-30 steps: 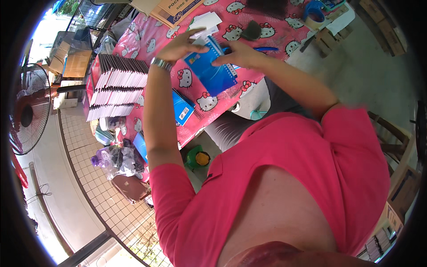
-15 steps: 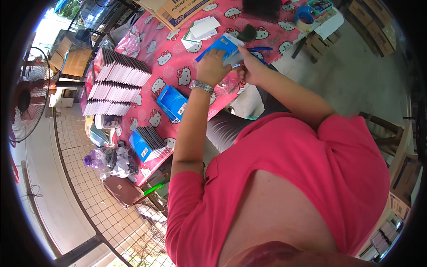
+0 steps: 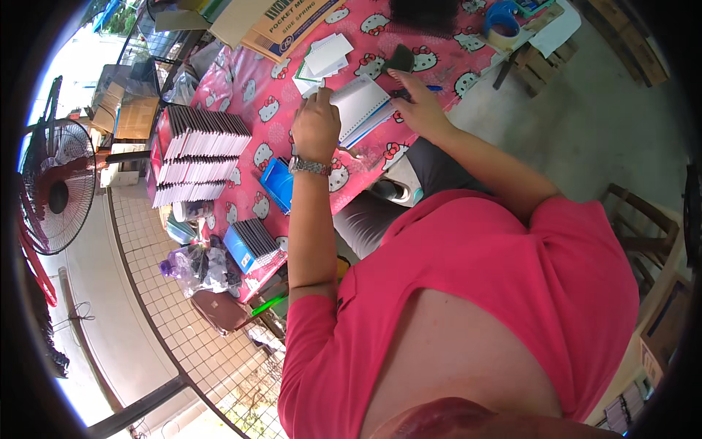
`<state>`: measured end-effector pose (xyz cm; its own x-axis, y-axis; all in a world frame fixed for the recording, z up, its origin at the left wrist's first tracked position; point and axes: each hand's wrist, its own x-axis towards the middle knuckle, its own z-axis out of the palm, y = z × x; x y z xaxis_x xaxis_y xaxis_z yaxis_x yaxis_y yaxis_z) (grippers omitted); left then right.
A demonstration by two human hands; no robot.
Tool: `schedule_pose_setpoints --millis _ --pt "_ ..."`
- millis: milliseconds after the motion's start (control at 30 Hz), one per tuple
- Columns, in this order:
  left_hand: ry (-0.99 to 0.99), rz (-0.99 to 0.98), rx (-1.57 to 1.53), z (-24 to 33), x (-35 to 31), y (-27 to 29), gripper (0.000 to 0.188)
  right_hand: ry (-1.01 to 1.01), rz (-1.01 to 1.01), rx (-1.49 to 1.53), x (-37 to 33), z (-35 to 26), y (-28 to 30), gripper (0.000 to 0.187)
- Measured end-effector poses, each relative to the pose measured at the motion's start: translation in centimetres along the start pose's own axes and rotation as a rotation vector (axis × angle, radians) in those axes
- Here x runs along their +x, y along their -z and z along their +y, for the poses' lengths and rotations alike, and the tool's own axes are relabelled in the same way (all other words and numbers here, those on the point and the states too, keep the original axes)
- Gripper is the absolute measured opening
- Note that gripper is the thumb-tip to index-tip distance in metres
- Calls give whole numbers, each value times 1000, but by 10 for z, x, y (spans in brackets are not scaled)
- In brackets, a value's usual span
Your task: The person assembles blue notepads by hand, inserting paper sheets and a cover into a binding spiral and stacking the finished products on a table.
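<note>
White sheets [image 3: 358, 104] with a row of punched holes lie on the pink patterned table, blue covers [image 3: 371, 127] showing under their near edge. My left hand [image 3: 316, 126], a metal watch on its wrist, is closed with bent fingers left of the sheets; what it holds, if anything, is hidden. At their right side my right hand [image 3: 423, 108] is open, fingers stretched and apart, a fingertip by the sheets' edge. Beyond them rests a dark green pad [image 3: 401, 60]. Partly behind my left forearm are blue covers [image 3: 277, 184].
Tall stacks of bound notebooks [image 3: 197, 154] stand at the left, with a blue-covered stack [image 3: 250, 245] nearer. White cards [image 3: 327, 55] and a cardboard box [image 3: 281, 25] lie at the back. Blue tape rolls [image 3: 502, 23] sit far right; a fan [image 3: 58, 194] stands left.
The blue cover that was uppermost between my hands no longer shows on top; white punched sheets do. My left hand has moved left and closed; my right hand has drawn away from the sheets.
</note>
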<state>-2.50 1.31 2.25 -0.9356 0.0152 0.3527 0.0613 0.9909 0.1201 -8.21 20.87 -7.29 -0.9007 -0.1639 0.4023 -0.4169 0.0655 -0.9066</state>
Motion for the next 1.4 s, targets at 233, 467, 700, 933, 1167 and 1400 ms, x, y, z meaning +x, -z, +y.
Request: schedule_pose_setpoints --millis 233,467,700,933,1167,1400 --pt "0 -107 94 35 -33 -21 22 -267 -324 -41 -1 -14 8 49" --pt "34 82 94 41 -34 -28 43 -907 -243 1086 28 -38 23 39" --pt "32 -130 -147 -14 5 15 18 -941 -327 853 42 -61 16 46" --pt "-143 -252 49 2 21 28 21 -874 -315 680 25 -34 24 40" --pt "-42 -91 179 36 8 -10 25 -49 -204 202 -14 -24 -3 60" --pt "-94 39 31 23 2 -16 19 -221 -453 214 20 -47 7 47"
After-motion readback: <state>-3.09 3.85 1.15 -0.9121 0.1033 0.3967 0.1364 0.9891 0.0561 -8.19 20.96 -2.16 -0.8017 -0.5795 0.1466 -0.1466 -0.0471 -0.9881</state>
